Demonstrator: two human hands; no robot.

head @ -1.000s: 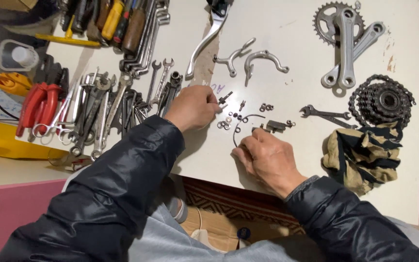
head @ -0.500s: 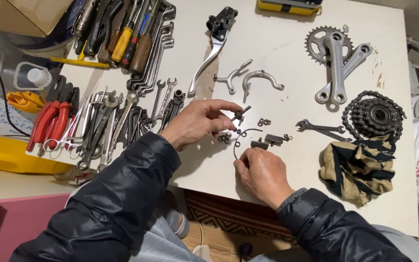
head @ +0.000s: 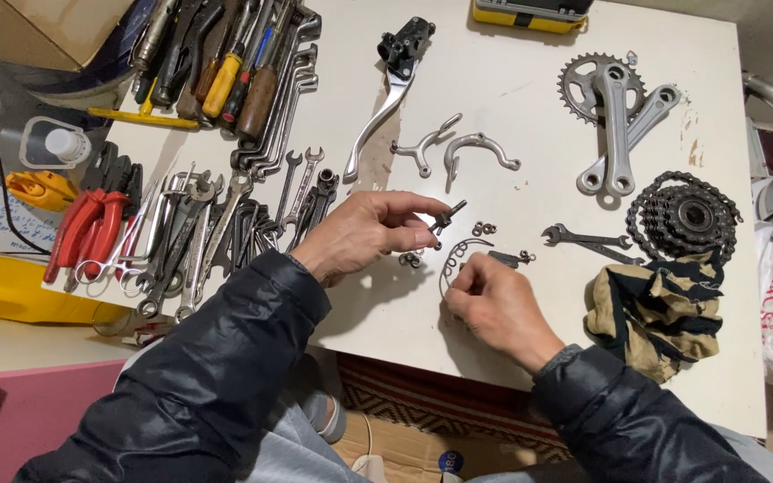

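My left hand (head: 364, 234) pinches a small dark bolt (head: 447, 216) just above the white table (head: 512, 134). My right hand (head: 494, 304) rests on the table with its fingertips closed on a thin curved wire spring (head: 454, 255). Small nuts and washers (head: 483, 229) lie between the hands, with another small cluster (head: 411, 260) below the left fingers. Two silver brake caliper arms (head: 458, 148) lie a little farther away. A brake lever (head: 386, 89) with a black clamp lies beyond them.
Wrenches, pliers and screwdrivers (head: 216, 206) crowd the left side. A crankset (head: 615, 107), a sprocket cluster with chain (head: 686, 215), a flat wrench (head: 588, 240) and a striped rag (head: 650, 313) lie on the right. A yellow tray (head: 11, 291) sits at the left edge.
My left hand has lifted the small bolt off the table and holds it raised. The right hand stays on the wire spring. The view has shifted slightly.
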